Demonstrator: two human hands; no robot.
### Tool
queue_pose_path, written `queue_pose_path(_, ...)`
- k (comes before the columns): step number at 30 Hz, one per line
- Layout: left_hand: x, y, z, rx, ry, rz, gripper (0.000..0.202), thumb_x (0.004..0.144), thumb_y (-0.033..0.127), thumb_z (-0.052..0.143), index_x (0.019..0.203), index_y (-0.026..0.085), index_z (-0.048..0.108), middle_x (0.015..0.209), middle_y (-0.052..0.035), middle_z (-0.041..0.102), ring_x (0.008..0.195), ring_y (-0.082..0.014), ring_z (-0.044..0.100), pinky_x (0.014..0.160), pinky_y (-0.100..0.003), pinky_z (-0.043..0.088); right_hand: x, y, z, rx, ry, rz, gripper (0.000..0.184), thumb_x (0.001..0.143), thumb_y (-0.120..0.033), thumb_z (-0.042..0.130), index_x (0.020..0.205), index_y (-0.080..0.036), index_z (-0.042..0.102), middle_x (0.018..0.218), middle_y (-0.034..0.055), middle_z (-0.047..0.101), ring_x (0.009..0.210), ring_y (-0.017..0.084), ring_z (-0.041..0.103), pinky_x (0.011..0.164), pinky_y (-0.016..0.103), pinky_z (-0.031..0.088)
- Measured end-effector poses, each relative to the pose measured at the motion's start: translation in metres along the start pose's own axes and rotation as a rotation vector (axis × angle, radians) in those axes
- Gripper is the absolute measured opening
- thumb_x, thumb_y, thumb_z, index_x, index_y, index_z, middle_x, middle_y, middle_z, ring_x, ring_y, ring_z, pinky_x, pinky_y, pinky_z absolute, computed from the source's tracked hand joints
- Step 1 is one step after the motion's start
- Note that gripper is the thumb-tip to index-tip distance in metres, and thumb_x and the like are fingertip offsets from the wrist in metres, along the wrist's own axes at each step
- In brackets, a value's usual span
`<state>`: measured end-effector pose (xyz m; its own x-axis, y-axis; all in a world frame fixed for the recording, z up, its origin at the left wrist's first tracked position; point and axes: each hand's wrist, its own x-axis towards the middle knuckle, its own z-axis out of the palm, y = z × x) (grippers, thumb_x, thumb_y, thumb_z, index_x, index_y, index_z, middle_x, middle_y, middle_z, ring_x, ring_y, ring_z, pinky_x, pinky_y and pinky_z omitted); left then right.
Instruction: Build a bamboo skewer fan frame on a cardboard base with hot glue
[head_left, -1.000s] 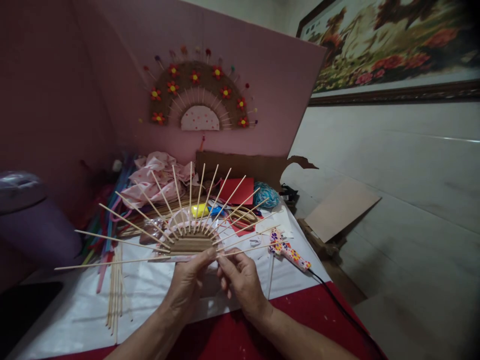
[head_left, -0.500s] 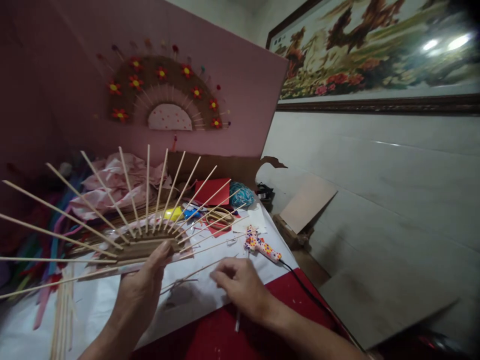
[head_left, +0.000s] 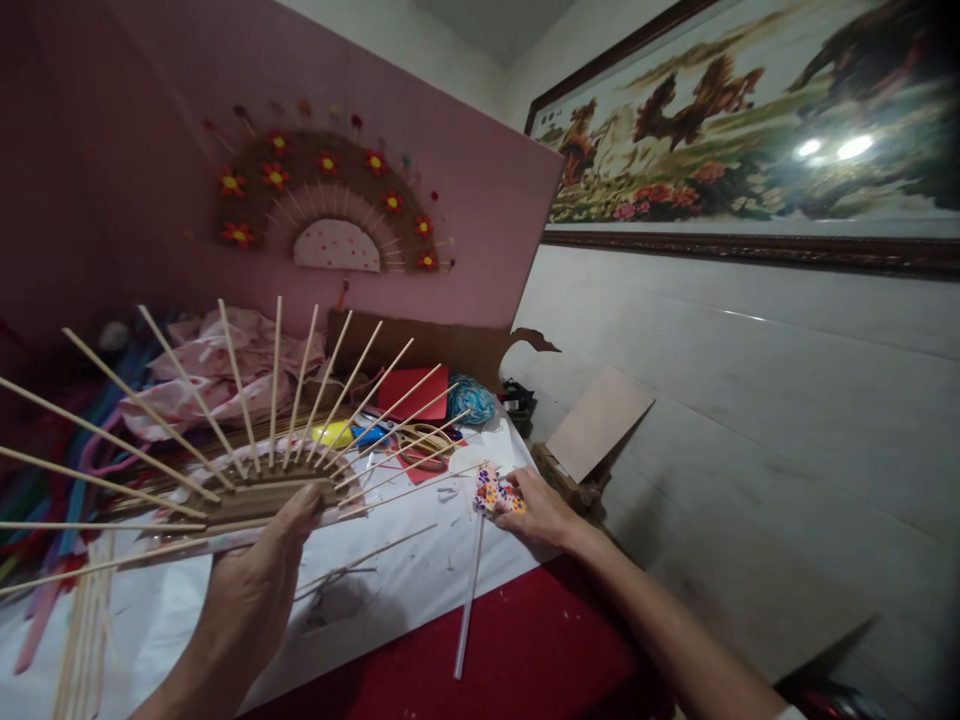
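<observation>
My left hand (head_left: pixel 259 585) grips a half-round cardboard fan frame (head_left: pixel 251 503) by its lower edge, thumb on top. Thin wooden sticks (head_left: pixel 279 370) spread outward from the cardboard like rays. Over at the right, my right hand (head_left: pixel 544 512) is closed around a hot glue gun (head_left: pixel 493 492) with a colourful dotted pattern, its handle partly hidden by the fingers. From the glue gun a clear glue stick (head_left: pixel 469 600) extends toward the red cloth.
Scissors (head_left: pixel 421 446), red paper (head_left: pixel 412 393) and blue yarn (head_left: pixel 471 398) lie behind the fan. Loose sticks (head_left: pixel 84 630) and pink fabric (head_left: pixel 225 355) are at left. A finished flowered fan (head_left: pixel 322 165) is on the pink board. A cardboard piece (head_left: pixel 600 420) leans by the wall.
My right hand has moved right and away from me and taken hold of the glue gun, which was lying on the table. My left hand keeps holding the fan frame. The view has shifted slightly.
</observation>
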<state>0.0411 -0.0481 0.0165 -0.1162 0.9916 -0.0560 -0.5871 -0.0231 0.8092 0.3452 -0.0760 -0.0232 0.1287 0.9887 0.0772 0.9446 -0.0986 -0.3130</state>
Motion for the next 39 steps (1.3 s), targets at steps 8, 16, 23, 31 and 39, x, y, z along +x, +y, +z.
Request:
queue_pose_path(8, 0.012, -0.011, 0.011, -0.009, -0.02, -0.131, 0.013, 0.063, 0.025, 0.072, 0.071, 0.016, 0.066, 0.072, 0.0013, 0.067, 0.073, -0.0144, 0.063, 0.069, -0.024, 0.052, 0.011, 0.006, -0.005, 0.005, -0.031, -0.122, 0.03, 0.067, -0.037, 0.062, 0.086, -0.015, 0.055, 0.086, 0.0055, 0.056, 0.076, 0.017, 0.049, 0.068, 0.026, 0.037)
queue_pose_path(16, 0.039, -0.069, 0.096, -0.039, -0.293, -0.324, 0.024, 0.066, 0.036, 0.067, 0.073, 0.015, 0.058, 0.073, -0.0101, 0.07, 0.078, -0.0242, 0.065, 0.072, -0.036, 0.047, 0.014, 0.003, -0.003, 0.003, -0.01, -0.162, 0.028, 0.068, -0.035, 0.06, 0.086, -0.014, 0.056, 0.081, 0.007, 0.058, 0.071, 0.017, 0.049, 0.063, 0.026, 0.034)
queue_pose_path(23, 0.056, -0.127, 0.123, -0.038, -0.251, -0.317, 0.03, 0.062, 0.041, 0.069, 0.077, 0.017, 0.059, 0.084, -0.0096, 0.069, 0.087, -0.0256, 0.064, 0.058, -0.029, 0.044, 0.013, 0.013, -0.002, 0.022, 0.025, -0.175, 0.025, 0.068, -0.033, 0.06, 0.085, -0.015, 0.056, 0.082, 0.0053, 0.061, 0.073, 0.017, 0.051, 0.065, 0.026, 0.035)
queue_pose_path(31, 0.063, -0.142, 0.118, -0.003, -0.203, -0.281, 0.033, 0.061, 0.041, 0.071, 0.082, 0.018, 0.062, 0.084, -0.0068, 0.068, 0.083, -0.023, 0.064, 0.056, -0.027, 0.044, 0.0, 0.044, -0.009, 0.77, 0.11, -0.119, 0.026, 0.066, -0.03, 0.064, 0.089, -0.016, 0.062, 0.102, 0.0079, 0.064, 0.088, 0.02, 0.061, 0.075, 0.03, 0.046)
queue_pose_path(39, 0.064, -0.133, 0.119, -0.051, -0.22, -0.263, 0.03, 0.062, 0.038, 0.07, 0.08, 0.016, 0.062, 0.078, -0.0053, 0.068, 0.075, -0.0198, 0.065, 0.062, -0.028, 0.045, -0.049, 0.05, -0.023, 1.488, 0.238, 0.186, 0.032, 0.076, -0.038, 0.06, 0.096, -0.014, 0.062, 0.069, 0.0034, 0.059, 0.047, 0.008, 0.044, 0.038, 0.018, 0.035)
